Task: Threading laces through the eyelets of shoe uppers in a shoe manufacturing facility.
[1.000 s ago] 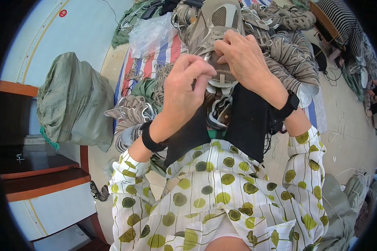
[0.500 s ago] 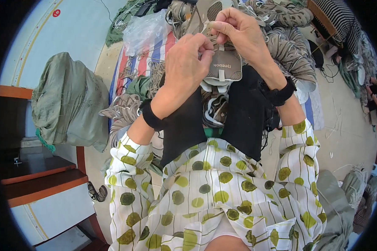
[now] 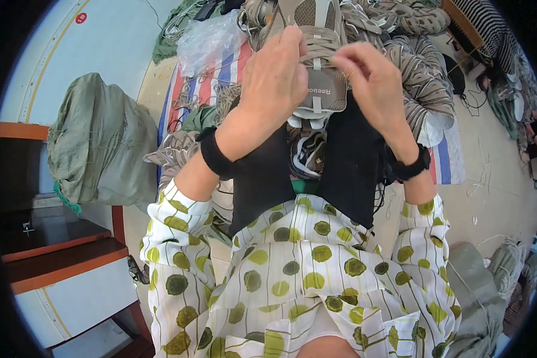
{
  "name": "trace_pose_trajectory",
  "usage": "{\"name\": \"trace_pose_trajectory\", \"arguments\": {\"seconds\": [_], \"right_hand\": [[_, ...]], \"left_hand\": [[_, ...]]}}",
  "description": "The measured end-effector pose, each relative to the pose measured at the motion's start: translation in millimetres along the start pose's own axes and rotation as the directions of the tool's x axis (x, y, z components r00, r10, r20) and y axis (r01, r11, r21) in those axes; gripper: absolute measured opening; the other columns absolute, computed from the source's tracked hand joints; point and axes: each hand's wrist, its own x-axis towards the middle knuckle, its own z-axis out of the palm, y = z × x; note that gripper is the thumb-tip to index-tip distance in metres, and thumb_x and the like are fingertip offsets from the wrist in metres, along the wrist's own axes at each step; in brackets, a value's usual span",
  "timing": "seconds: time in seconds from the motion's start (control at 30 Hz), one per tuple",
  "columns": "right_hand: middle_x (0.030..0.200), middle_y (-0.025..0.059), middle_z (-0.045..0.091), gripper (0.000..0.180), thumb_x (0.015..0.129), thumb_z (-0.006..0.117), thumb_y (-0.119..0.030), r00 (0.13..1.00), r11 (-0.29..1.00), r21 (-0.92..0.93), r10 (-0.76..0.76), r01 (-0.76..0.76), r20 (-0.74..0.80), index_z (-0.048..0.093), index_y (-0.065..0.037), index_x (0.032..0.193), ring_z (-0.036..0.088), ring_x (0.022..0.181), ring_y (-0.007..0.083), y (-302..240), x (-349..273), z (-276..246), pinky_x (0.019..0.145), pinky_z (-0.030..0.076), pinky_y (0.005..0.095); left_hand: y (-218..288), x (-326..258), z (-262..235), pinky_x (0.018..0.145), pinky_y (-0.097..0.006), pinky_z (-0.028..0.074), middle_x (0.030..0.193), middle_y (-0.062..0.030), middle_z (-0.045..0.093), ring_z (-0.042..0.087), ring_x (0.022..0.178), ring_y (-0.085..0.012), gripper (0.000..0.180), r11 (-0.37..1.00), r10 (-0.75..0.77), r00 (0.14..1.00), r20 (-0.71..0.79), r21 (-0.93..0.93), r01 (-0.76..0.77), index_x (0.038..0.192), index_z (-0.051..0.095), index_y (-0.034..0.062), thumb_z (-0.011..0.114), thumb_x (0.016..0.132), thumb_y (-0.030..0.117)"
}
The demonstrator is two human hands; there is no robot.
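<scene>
A taupe sneaker upper (image 3: 326, 89) with mesh panels and a padded tongue lies between my knees, its tongue end toward me. A flat beige shoelace (image 3: 320, 49) crosses its front in several rows. On the left edge of the lacing my left hand (image 3: 272, 80) is closed, its fingers curled; what they hold is hidden behind the hand. At the right edge, the thumb and forefinger of my right hand (image 3: 373, 80) pinch together on the shoelace, the other fingers bent.
Stacks of similar taupe uppers (image 3: 423, 80) lie on both sides over a striped sheet (image 3: 221, 74). A clear plastic bag (image 3: 209, 42) rests at the far left. A full grey-green sack (image 3: 101, 143) stands on the left, beside a cabinet (image 3: 65, 262). A dark patterned shoe (image 3: 308, 155) sits between my legs.
My hands have come down from above the lacing and moved apart to its two sides. The crossed rows of lace now show between them.
</scene>
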Motion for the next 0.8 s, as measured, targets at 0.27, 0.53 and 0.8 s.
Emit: {"name": "trace_pose_trajectory", "arguments": {"seconds": [0.27, 0.53, 0.8], "right_hand": [[0.08, 0.0144, 0.057, 0.009, 0.084, 0.058, -0.012, 1.0, 0.987, -0.162, -0.008, 0.009, 0.009, 0.061, -0.004, 0.089, 0.058, 0.076, 0.0349, 2.6, -15.0, 10.3, 0.064, 0.046, 0.0413], [0.085, 0.0121, 0.057, 0.009, 0.083, 0.059, -0.01, 0.996, 0.993, -0.082, 0.083, -0.081, 0.019, 0.06, -0.005, 0.09, 0.058, 0.075, 0.0344, -5.3, -19.1, 13.8, 0.063, 0.046, 0.0423], [0.082, 0.0095, 0.055, 0.008, 0.081, 0.062, -0.014, 0.999, 0.946, -0.323, -0.032, 0.031, 0.003, 0.058, -0.007, 0.084, 0.059, 0.069, 0.0309, 4.5, -11.6, -7.8, 0.058, 0.046, 0.0395]], "left_hand": [[3.1, -2.3, 17.3, 0.063, -0.044, 0.045, 0.077, -0.0152, 0.059, 0.059, 0.073, -0.0369, 0.024, 0.978, -0.154, 0.988, -0.007, -0.144, 0.152, 0.093, 0.046, 0.0032, 0.056, 0.072, -0.001], [8.1, -5.7, 17.7, 0.065, -0.045, 0.044, 0.076, -0.0149, 0.059, 0.058, 0.075, -0.0353, 0.021, 0.994, -0.101, 0.994, -0.049, 0.041, 0.103, 0.091, 0.047, 0.0034, 0.057, 0.073, -0.001], [5.6, -9.5, 0.8, 0.065, -0.039, 0.046, 0.08, -0.0148, 0.061, 0.06, 0.075, -0.0313, 0.02, 0.943, -0.184, 0.979, 0.084, -0.265, 0.2, 0.094, 0.056, 0.0037, 0.06, 0.074, 0.002]]}}
